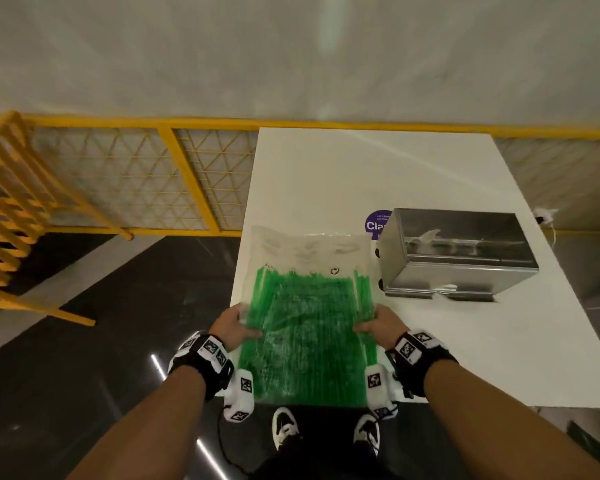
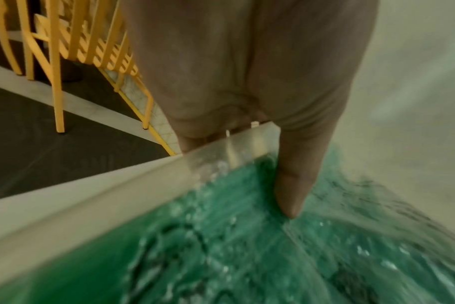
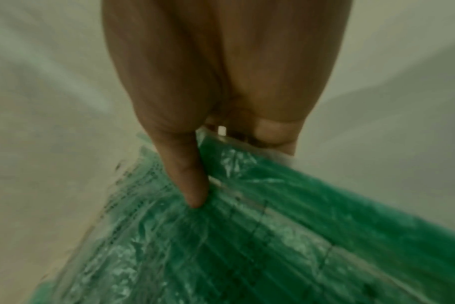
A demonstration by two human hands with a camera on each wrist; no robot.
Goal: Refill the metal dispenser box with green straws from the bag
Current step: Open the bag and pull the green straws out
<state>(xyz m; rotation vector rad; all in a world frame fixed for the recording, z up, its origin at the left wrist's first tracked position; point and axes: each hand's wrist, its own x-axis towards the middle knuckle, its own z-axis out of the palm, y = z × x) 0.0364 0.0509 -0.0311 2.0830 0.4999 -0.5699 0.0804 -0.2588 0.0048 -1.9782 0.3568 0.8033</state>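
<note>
A clear plastic bag of green straws [image 1: 309, 327] is held over the near left corner of the white table [image 1: 430, 174]. My left hand [image 1: 234, 323] grips its left edge, thumb on top [image 2: 291, 185]. On the opposite edge my right hand [image 1: 378, 323] grips it the same way, thumb [image 3: 190, 181] pressed into the plastic. The bag's upper part is empty, crinkled film. The metal dispenser box [image 1: 454, 252] stands shut on the table to the right of the bag, apart from both hands.
A purple round sticker [image 1: 374, 223] lies on the table behind the box's left end. A yellow mesh railing [image 1: 187, 174] and a yellow chair [image 1: 11, 209] stand to the left over dark floor. My shoes [image 1: 284, 427] show below the bag.
</note>
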